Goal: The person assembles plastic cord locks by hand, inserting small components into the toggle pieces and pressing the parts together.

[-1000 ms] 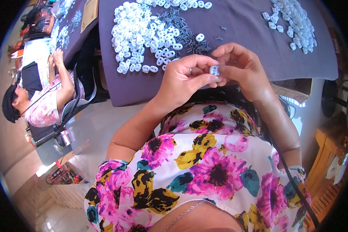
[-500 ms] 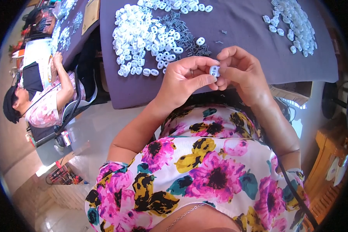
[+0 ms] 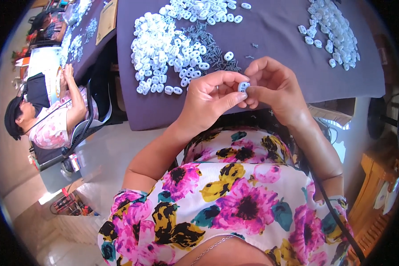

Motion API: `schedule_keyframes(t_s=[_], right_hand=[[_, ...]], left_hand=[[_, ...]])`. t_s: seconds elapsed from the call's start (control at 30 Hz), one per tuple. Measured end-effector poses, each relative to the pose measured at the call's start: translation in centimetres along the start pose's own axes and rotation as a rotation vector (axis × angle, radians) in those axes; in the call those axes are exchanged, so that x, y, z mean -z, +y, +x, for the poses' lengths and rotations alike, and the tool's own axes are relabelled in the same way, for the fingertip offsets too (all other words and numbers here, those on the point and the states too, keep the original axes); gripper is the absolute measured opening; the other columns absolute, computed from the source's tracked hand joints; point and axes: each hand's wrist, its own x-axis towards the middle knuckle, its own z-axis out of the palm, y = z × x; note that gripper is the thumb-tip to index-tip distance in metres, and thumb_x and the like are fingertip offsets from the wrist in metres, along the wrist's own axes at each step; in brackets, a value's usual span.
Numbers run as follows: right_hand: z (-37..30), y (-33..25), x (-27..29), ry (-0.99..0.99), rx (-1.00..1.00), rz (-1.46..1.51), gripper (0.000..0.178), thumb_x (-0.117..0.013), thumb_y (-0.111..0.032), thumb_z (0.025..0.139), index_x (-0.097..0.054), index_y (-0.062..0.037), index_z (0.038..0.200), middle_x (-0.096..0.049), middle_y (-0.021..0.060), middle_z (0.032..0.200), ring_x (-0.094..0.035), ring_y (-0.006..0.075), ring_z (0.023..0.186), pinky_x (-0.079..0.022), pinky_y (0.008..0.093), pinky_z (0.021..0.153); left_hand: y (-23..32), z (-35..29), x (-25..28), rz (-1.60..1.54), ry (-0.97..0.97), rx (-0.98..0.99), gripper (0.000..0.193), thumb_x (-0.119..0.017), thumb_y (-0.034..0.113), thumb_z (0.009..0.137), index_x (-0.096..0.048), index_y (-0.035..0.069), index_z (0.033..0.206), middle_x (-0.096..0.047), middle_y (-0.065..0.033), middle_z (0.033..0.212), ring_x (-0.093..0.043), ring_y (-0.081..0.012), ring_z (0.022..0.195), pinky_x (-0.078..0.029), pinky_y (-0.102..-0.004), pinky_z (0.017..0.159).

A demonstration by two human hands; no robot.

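A small white two-hole plastic cord lock [image 3: 243,86] is held up in front of me, just over the table's near edge. My left hand [image 3: 208,96] pinches it between thumb and fingers. From the other side, my right hand [image 3: 277,91] is closed with its thumb and curled fingers against the piece. Anything else between the right fingertips is hidden. Beyond the left hand lies a heap of similar cord locks [image 3: 153,46], some in a loose scatter. Beside them is a pile of tiny dark grey pieces [image 3: 210,51], perhaps springs.
The table has a dark purple-grey cloth [image 3: 275,31]. Another group of whitish cord locks [image 3: 337,33] lies at the far right. A single cord lock [image 3: 228,56] rests by the dark pile. At left, a person [image 3: 53,115] sits at another table. A wooden cabinet [image 3: 377,177] stands at right.
Both hands have shifted slightly nearer to me and left, still around the cord lock, which has turned a little. The table appears a bit lower in view.
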Motion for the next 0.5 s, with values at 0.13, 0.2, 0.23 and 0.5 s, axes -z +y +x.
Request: schedule_keyframes(t_s=[0.13, 0.2, 0.23, 0.5], right_hand=[[0.3, 0.3, -0.2, 0.027, 0.096, -0.047, 0.023, -0.061, 0.006, 0.081, -0.053, 0.0007, 0.101, -0.059, 0.0054, 0.076, -0.061, 0.0115, 0.065, -0.050, 0.0210, 0.056], [0.1, 0.5, -0.5, 0.051, 0.084, -0.047, 0.024, -0.061, 0.007, 0.081, -0.052, 0.0002, 0.102, -0.058, 0.0038, 0.075, -0.058, 0.0092, 0.062, -0.049, 0.0205, 0.056], [0.1, 0.6, -0.5, 0.047, 0.086, -0.051, 0.024, -0.061, 0.007, 0.081, -0.052, 0.0002, 0.102, -0.058, 0.0038, 0.075, -0.058, 0.0092, 0.062, -0.049, 0.0205, 0.056], [-1.0, -3.6, -1.9, -0.117, 0.341, -0.852, 0.034, -0.068, 0.002, 0.075, -0.057, -0.0015, 0.107, -0.059, 0.0097, 0.090, -0.059, 0.0177, 0.075, -0.050, 0.0259, 0.064]], left_hand=[[-0.4, 0.5, 0.2, -0.137, 0.009, 0.006, 0.021, -0.061, -0.001, 0.086, -0.060, -0.004, 0.106, -0.065, -0.0093, 0.091, -0.063, -0.0122, 0.075, -0.053, -0.0240, 0.069], [-0.6, 0.2, 0.5, -0.104, 0.044, 0.029, 0.021, -0.061, 0.000, 0.086, -0.060, -0.004, 0.107, -0.065, -0.0084, 0.090, -0.062, -0.0109, 0.072, -0.052, -0.0232, 0.068], [-0.6, 0.2, 0.6, -0.105, 0.046, 0.023, 0.021, -0.061, 0.000, 0.086, -0.060, -0.004, 0.107, -0.065, -0.0084, 0.090, -0.062, -0.0109, 0.072, -0.052, -0.0232, 0.068], [1.3, -1.7, 4.0, 0.196, 0.311, -0.123, 0.026, -0.057, -0.002, 0.086, -0.061, 0.000, 0.112, -0.062, -0.0052, 0.097, -0.060, -0.0088, 0.072, -0.049, -0.0215, 0.066]])
